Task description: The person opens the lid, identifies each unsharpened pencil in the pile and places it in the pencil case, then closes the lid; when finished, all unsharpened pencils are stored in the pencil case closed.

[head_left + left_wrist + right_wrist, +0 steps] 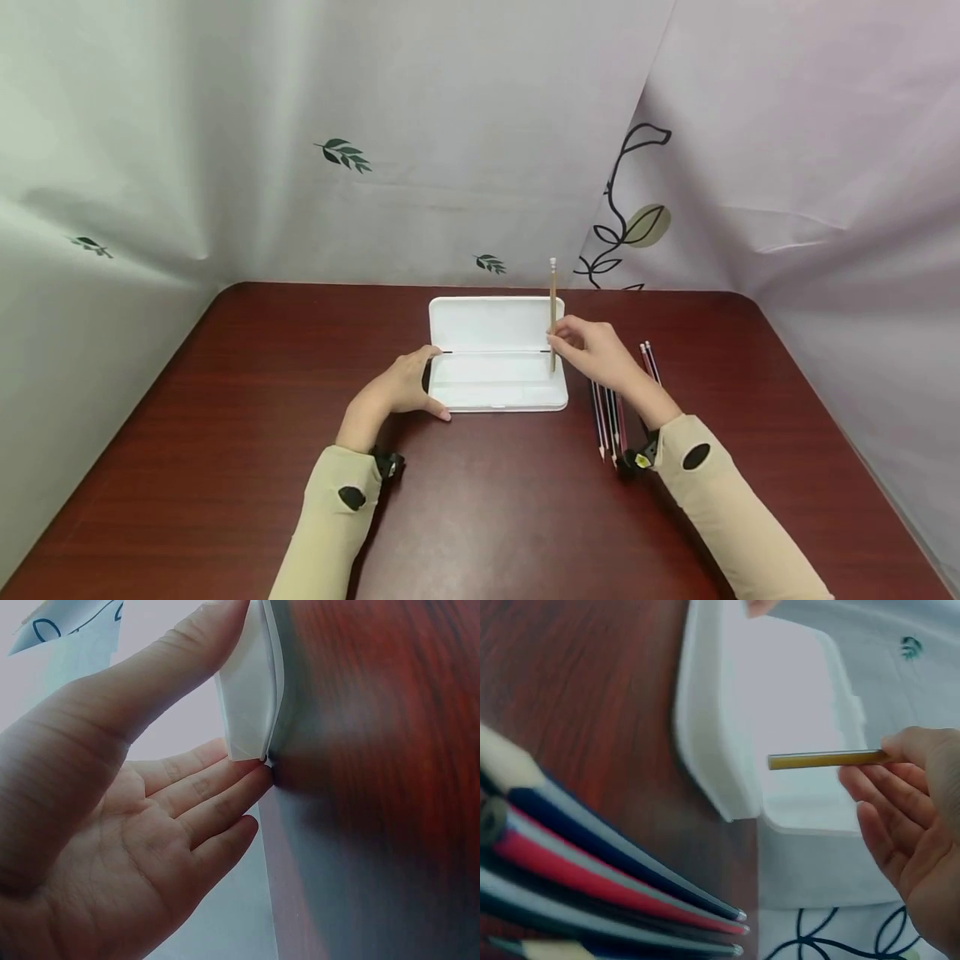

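Observation:
A white pencil case (498,382) lies on the table with its lid (487,323) raised at the back. My left hand (405,385) holds the case's left end, thumb at the front corner and fingers toward the hinge; the left wrist view shows thumb and fingers around the end. My right hand (592,350) pinches a gold-coloured pencil (553,292) between thumb and fingertips. The pencil stands upright over the case's right end, its white tip up. In the right wrist view the pencil's lower end (774,762) looks flat; whether it touches the case I cannot tell.
Several striped pencils (606,417) lie on the dark red wooden table (480,500) right of the case, partly under my right forearm. White fabric (465,167) with leaf prints hangs behind the table and along both sides.

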`<state>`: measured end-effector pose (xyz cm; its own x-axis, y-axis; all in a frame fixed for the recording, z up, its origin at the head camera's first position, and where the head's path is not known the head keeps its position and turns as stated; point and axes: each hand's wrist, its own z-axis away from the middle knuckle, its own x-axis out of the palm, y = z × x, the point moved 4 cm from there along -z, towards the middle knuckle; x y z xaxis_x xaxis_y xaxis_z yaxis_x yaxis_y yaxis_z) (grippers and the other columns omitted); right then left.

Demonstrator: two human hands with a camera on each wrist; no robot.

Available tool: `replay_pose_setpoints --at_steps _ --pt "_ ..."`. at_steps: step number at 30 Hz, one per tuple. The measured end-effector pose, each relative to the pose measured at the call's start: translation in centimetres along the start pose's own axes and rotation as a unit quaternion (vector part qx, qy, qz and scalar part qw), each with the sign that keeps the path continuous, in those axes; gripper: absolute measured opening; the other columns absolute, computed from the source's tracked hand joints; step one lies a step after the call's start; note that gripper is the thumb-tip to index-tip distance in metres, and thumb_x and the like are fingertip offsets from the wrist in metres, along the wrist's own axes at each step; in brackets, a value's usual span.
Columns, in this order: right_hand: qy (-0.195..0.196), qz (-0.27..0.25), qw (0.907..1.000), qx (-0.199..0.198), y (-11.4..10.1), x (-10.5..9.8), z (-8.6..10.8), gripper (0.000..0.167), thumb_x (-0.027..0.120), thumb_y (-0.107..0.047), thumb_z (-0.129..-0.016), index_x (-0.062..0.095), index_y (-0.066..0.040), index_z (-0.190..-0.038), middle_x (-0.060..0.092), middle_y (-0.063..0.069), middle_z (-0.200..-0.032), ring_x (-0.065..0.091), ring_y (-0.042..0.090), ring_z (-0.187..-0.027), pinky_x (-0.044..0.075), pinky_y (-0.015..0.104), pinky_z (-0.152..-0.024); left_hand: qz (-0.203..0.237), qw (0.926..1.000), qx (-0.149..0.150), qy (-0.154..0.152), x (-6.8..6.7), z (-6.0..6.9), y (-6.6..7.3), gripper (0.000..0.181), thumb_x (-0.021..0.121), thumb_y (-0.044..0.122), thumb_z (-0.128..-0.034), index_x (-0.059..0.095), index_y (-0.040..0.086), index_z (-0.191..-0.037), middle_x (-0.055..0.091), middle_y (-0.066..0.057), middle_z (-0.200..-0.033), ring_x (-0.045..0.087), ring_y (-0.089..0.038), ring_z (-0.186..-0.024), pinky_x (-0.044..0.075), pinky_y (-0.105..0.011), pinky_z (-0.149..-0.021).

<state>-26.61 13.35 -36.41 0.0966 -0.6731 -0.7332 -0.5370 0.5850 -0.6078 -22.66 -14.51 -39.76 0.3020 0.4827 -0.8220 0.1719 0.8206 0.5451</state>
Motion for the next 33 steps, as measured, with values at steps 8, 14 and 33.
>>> replay_pose_setpoints --at_steps 8,14,33 --pt "-0.045 0.061 0.9967 -0.028 -0.1 1.5 -0.5 0.013 0.063 -0.020 -0.089 0.067 -0.010 -0.097 0.070 0.003 -0.086 0.064 0.014 -0.077 0.051 0.034 -0.067 0.002 0.9999 -0.015 0.000 0.3 0.1 -0.2 0.101 0.090 0.034 -0.0572 0.036 0.001 -0.137 0.046 -0.021 -0.135 0.046 -0.032 -0.122 0.038 -0.048 -0.099" --pt "-0.082 0.087 0.9920 -0.038 -0.5 2.5 -0.4 0.012 0.063 -0.023 -0.089 0.068 -0.013 -0.097 0.070 -0.002 -0.085 0.062 0.010 -0.075 0.050 0.031 -0.067 -0.002 0.9999 -0.014 0.009 0.2 0.1 -0.2 0.100 0.090 0.034 -0.0564 0.038 0.001 -0.136 0.048 -0.021 -0.134 0.047 -0.031 -0.121 0.039 -0.047 -0.099" --pt "-0.147 0.153 0.9729 -0.092 -1.0 5.5 -0.8 0.013 0.065 -0.024 -0.088 0.073 -0.016 -0.096 0.069 -0.004 -0.089 0.061 0.010 -0.076 0.047 0.030 -0.068 -0.003 0.9994 -0.028 0.020 0.0 -0.1 0.1 0.098 0.091 0.030 -0.0545 0.041 0.002 -0.134 0.050 -0.019 -0.131 0.049 -0.030 -0.118 0.040 -0.047 -0.098"
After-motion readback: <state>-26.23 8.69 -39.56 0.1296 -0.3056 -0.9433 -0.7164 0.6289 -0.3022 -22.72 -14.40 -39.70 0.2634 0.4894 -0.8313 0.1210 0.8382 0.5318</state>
